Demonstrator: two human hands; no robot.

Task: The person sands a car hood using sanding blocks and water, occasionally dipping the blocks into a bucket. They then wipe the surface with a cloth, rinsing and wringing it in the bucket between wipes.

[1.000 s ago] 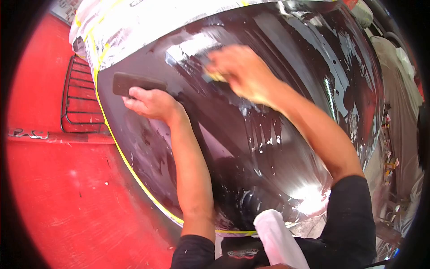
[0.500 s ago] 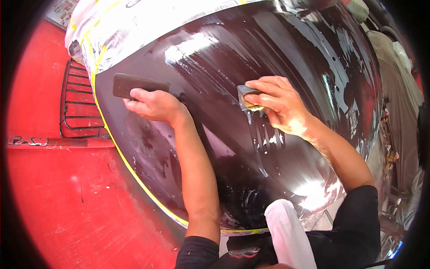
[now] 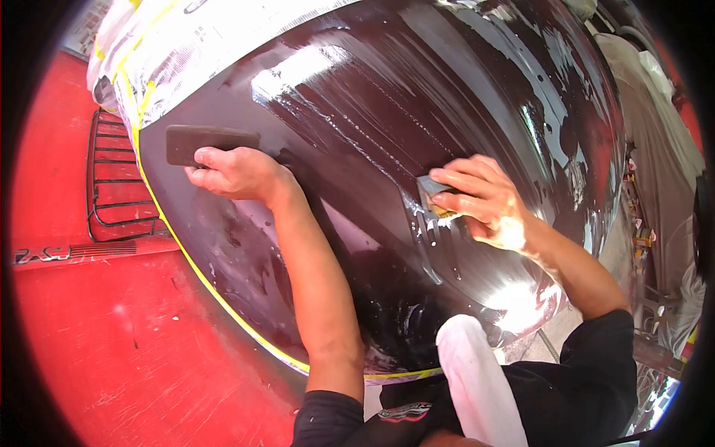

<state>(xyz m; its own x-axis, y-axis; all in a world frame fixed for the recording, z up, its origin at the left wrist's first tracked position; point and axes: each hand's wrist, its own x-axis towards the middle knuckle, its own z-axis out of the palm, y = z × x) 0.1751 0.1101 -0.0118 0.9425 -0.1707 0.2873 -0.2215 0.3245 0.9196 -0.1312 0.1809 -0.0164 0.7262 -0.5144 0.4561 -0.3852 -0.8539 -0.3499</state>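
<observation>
A wet, dark maroon car panel (image 3: 372, 164) spreads in front of me, with water streaks and pale drips across it. On its left part, my left hand (image 3: 234, 173) grips the near edge of a dark, flat rectangular pad (image 3: 182, 143), thumb on top. Right of centre, my right hand (image 3: 482, 197) is closed round a piece of grey sandpaper (image 3: 430, 186) folded over a yellowish block. The sandpaper's left edge shows beyond my fingertips, at the panel's surface beside a whitish wet trail.
Yellow tape (image 3: 216, 294) edges the panel, and white masking sheet (image 3: 201, 56) covers the far left. A black wire rack (image 3: 119, 179) lies on the red surface (image 3: 112, 328) at left. A pale cloth (image 3: 477, 372) hangs in front of my chest. Draped grey-brown covering (image 3: 659, 171) stands at right.
My right hand has moved right and down across the panel with the sandpaper. My left hand keeps nearly the same place on the panel; the whole view has shifted slightly.
</observation>
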